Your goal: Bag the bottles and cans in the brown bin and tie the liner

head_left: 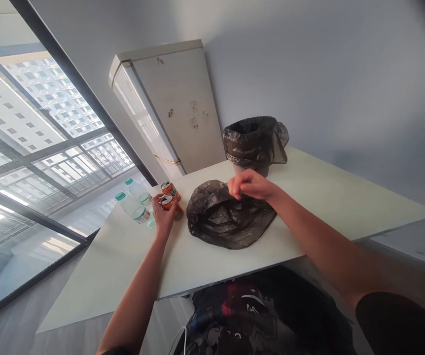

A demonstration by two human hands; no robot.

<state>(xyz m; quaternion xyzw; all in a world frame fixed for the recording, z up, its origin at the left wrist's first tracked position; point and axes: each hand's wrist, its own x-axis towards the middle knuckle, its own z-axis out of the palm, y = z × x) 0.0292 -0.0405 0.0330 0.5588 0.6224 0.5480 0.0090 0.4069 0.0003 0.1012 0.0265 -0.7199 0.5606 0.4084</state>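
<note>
My left hand (163, 217) is wrapped around an orange drink can (167, 200) at the left part of the table. A second orange can (172, 191) stands right behind it. Over the middle of the table, a thin black plastic garbage bag (227, 224) lies with its mouth spread open toward me. My right hand (254, 185) is closed at the bag's upper edge and pinches its rim; the fingertips are partly hidden.
Two clear plastic bottles with green caps, a nearer bottle (133, 209) and a farther bottle (138, 191), stand left of the cans. A bin (255, 148) lined with a black bag sits at the back of the pale table (327, 197). Behind is a white refrigerator (175, 103).
</note>
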